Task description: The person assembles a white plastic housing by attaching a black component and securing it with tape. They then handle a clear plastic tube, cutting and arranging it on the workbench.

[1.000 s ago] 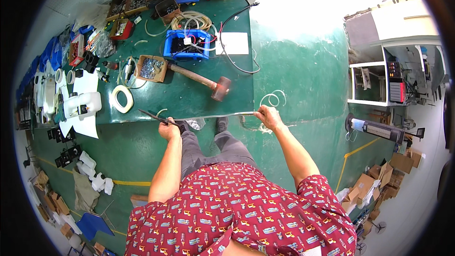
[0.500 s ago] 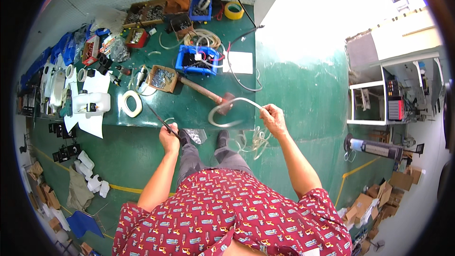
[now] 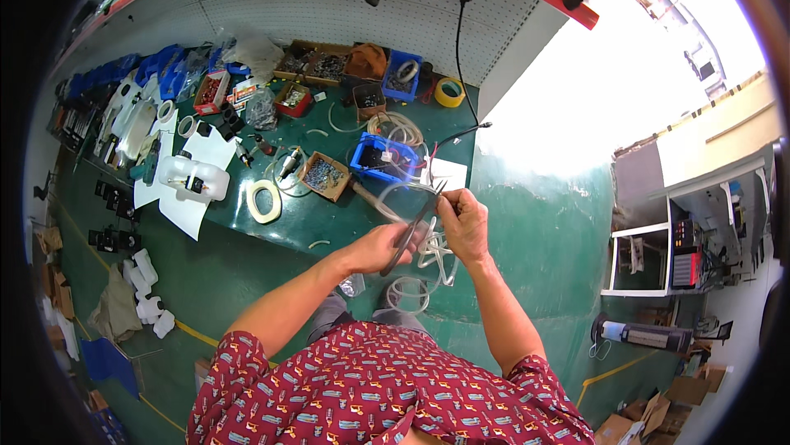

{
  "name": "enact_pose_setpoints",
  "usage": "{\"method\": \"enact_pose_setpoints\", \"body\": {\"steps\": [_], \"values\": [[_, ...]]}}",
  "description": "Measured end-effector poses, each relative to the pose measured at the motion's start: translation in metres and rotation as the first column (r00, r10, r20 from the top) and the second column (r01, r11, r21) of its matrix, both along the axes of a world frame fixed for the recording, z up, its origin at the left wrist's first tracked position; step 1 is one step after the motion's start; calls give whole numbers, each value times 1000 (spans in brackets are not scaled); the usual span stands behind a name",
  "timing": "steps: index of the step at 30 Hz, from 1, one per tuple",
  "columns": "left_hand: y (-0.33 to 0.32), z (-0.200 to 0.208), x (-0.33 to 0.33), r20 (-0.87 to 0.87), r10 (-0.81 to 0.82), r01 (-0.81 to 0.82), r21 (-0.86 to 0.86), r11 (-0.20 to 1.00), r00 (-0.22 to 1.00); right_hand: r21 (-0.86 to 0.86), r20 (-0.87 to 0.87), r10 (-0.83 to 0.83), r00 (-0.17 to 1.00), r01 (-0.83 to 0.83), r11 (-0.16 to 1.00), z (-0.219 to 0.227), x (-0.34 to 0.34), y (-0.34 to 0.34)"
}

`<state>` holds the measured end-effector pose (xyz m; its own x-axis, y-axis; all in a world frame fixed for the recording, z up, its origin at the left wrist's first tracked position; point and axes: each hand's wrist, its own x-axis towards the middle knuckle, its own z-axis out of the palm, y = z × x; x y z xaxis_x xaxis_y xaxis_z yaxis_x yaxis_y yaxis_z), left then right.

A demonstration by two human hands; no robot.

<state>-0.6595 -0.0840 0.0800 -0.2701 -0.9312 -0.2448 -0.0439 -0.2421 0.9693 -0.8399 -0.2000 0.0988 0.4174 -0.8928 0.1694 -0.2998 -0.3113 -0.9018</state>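
Observation:
My left hand [image 3: 380,249] is closed around dark scissors [image 3: 409,235], whose parted tips reach up beside the fingers of my right hand [image 3: 465,224]. Pinched in the right hand is clear plastic tubing [image 3: 434,257]; its loops dangle below both hands, past the bench edge. One loop also arches over the bench near the scissors tips. Whether the blades touch the tubing, I cannot tell. Behind the hands lies a hammer with a wooden handle [image 3: 370,199], its head hidden.
On the green bench [image 3: 239,227] are a cardboard box of small metal parts [image 3: 325,176], a blue bin [image 3: 370,167], a white tape-like ring [image 3: 264,201] and coiled tubing [image 3: 395,128]. A white plastic tank [image 3: 194,177] stands at left. A black cable [image 3: 463,58] hangs at the back.
My left hand has brought the scissors up and right to my right hand. The right hand has shifted slightly lower, keeping the tubing. The view has tilted up, showing more of the back wall.

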Motion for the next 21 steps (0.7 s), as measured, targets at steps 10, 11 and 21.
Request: {"method": "enact_pose_setpoints", "body": {"steps": [10, 11, 21], "values": [[-57, -13, 51, 363, 3, 36, -98, 995, 932, 43, -70, 71, 995, -69, 997, -7, 40, -43], [-63, -12, 56, 398, 41, 27, -163, 986, 916, 50, -52, 73, 996, -70, 996, -10, 45, -51], [-66, -47, 46, 70, 446, -432, -155, 888, 892, 606, 206, 16, 978, -140, 783, -21, 42, -61]]}}
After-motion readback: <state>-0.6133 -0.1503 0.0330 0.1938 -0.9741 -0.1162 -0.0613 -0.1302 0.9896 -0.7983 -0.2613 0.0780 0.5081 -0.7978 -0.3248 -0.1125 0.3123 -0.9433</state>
